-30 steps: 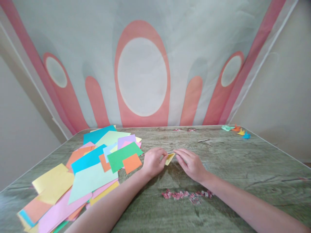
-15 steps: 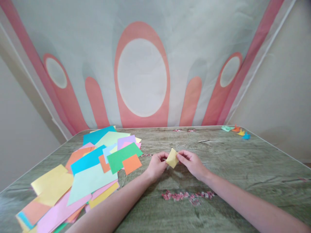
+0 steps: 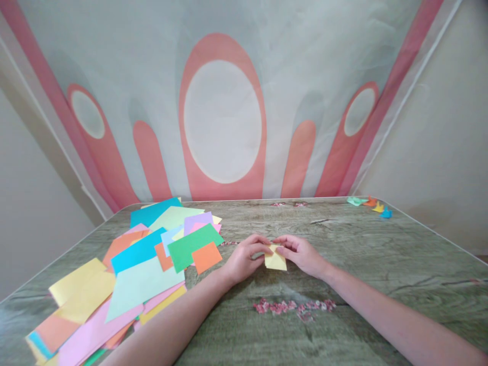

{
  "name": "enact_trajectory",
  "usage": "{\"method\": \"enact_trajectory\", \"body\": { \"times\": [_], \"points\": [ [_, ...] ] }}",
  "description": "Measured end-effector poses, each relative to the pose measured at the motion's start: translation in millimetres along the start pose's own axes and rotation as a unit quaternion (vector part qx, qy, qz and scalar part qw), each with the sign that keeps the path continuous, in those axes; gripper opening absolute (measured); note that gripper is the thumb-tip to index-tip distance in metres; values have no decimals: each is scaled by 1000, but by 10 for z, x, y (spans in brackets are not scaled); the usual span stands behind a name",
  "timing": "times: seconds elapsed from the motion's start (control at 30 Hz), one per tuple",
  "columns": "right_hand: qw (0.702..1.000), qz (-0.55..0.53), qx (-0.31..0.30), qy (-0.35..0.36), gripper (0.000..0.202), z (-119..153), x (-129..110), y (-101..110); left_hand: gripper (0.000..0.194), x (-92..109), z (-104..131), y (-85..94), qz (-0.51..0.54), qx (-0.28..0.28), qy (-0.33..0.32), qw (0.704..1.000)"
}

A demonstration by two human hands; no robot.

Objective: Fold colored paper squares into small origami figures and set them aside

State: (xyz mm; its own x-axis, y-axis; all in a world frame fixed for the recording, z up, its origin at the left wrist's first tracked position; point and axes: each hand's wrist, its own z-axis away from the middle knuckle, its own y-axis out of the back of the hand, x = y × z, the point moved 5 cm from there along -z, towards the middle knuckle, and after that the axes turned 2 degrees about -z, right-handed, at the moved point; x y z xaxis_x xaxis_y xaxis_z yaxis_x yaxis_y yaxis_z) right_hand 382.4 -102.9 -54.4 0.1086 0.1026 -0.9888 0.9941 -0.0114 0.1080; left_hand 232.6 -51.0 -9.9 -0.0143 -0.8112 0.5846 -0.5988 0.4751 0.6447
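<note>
A small folded piece of pale yellow paper (image 3: 276,260) is low over the middle of the table, between both hands. My left hand (image 3: 247,258) grips its upper left part with thumb and fingers. From the other side, my right hand (image 3: 301,254) pinches the paper's upper right edge. The fingertips of the two hands nearly meet at the top of the paper and cover that edge. Whether the paper rests on the tabletop I cannot tell.
Many coloured paper sheets (image 3: 143,287) lie in a loose pile on the left of the wood-patterned table (image 3: 373,315). Several small folded paper figures, among them a blue one (image 3: 386,212), stand at the far right corner. A pink and grey backdrop (image 3: 223,122) rises behind.
The yellow paper was held tilted, showing a diamond-like shape. Now it is turned more square and sits slightly lower. Both hands have shifted their fingers towards its top edge.
</note>
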Motion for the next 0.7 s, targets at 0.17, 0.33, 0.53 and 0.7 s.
{"method": "enact_trajectory", "body": {
  "times": [0.17,0.33,0.53,0.7],
  "points": [
    [990,98,84,53,29,15,-73,58,16,-63,43,11,-61,27,11,998],
    [947,253,80,183,26,97,-332,32,15,-105,57,39,-118,37,30,992],
    [872,414,23,260,38,151,-365,-68,13,-133,56,2,-185,-4,50,981],
    [847,463,23,260,11,125,-273,-57,12,-178,67,-57,-203,-39,59,977]
  ]
}}
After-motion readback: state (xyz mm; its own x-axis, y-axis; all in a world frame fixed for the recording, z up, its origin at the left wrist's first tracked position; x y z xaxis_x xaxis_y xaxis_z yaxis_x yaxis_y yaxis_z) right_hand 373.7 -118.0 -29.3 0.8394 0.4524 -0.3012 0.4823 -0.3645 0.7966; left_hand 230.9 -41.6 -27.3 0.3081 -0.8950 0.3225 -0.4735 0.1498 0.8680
